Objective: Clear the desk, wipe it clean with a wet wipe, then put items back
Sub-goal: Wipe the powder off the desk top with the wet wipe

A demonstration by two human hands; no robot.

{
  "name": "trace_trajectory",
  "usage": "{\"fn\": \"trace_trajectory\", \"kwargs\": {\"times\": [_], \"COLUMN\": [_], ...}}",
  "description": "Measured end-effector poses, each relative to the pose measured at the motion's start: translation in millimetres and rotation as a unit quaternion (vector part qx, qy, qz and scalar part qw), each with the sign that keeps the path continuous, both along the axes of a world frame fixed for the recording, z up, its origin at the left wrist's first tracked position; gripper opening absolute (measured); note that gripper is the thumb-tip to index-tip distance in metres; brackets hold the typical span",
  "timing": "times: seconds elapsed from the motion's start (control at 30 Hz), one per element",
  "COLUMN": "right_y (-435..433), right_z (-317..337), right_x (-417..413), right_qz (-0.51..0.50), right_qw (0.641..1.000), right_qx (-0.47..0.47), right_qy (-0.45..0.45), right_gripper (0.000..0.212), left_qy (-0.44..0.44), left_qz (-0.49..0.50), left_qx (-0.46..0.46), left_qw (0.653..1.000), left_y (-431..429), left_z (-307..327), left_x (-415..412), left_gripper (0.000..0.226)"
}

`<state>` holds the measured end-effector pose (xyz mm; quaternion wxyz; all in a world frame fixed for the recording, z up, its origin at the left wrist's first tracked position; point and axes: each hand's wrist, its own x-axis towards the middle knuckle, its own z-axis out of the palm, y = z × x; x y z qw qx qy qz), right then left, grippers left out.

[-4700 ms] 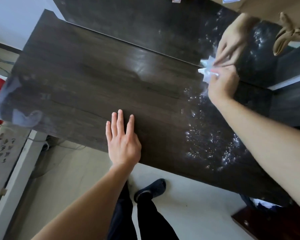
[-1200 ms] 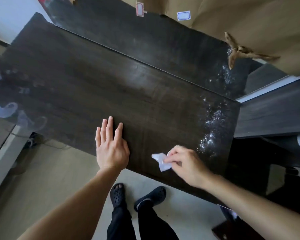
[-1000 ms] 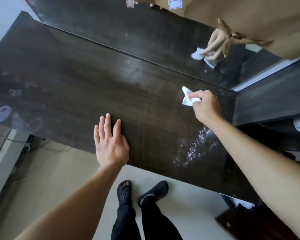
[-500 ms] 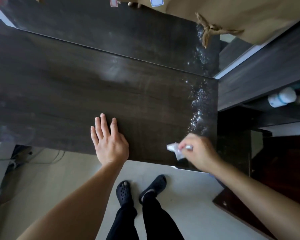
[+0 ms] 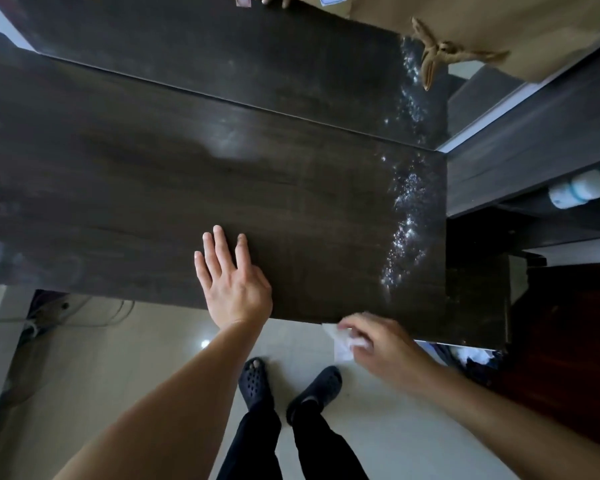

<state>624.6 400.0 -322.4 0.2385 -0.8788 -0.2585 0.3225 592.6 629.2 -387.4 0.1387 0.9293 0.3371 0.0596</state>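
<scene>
We take the desk (image 5: 136, 174) as our landmark: a dark wooden top that fills the upper half of the head view. The left hand (image 5: 234, 289) lies flat on it near the front edge, about midway along. Its palm is down and its fingers (image 5: 219, 244) are straight and a little apart, holding nothing.

The right hand (image 5: 378, 344) is at the desk's front edge, toward the right end, its fingers curled and pinching a white wet wipe (image 5: 340, 344). The wipe sits right at that edge and hangs partly past it (we cannot tell whether any of it touches the wood).

A band of glistening droplets (image 5: 404, 216) runs from front to back along the right side of the desk. Behind the desk stands a glossy dark panel (image 5: 222, 64), and we see the same sparkle mirrored in it. Above the desk's far right corner is a brown paper bag (image 5: 499, 22) with a string bow (image 5: 437, 53).

To the right of the desk is a dark shelf (image 5: 534, 133), with a white bottle (image 5: 579, 188) lying on its side below it. In front of the desk we see a pale floor (image 5: 118, 375) and two black shoes (image 5: 253, 379), well apart from the wipe. Cables (image 5: 84, 313) lie under the desk's left end.
</scene>
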Motion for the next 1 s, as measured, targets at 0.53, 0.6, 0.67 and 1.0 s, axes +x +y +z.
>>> {"fn": "trace_trajectory", "kwargs": {"times": [0.53, 0.6, 0.67, 1.0], "right_y": [103, 71, 45, 168], "right_z": [-33, -22, -10, -46], "right_x": [146, 88, 55, 245], "right_qz": [-0.131, -0.035, 0.064, -0.317], "right_qw": [0.957, 0.985, 0.996, 0.916], "right_qx": [0.073, 0.083, 0.049, 0.002], "right_qy": [-0.248, -0.149, -0.05, -0.247], "right_gripper": [0.026, 0.014, 0.011, 0.02], "left_qy": [0.004, 0.004, 0.006, -0.004], "left_qz": [-0.007, -0.008, -0.008, -0.006], "left_qx": [0.025, 0.022, 0.021, 0.034], "left_qw": [1.0, 1.0, 1.0, 0.999], "left_y": [2, 1, 1, 0], "left_z": [-4, -3, -2, -3], "left_x": [0, 0, 1, 2], "left_gripper": [0.048, 0.048, 0.049, 0.048]}}
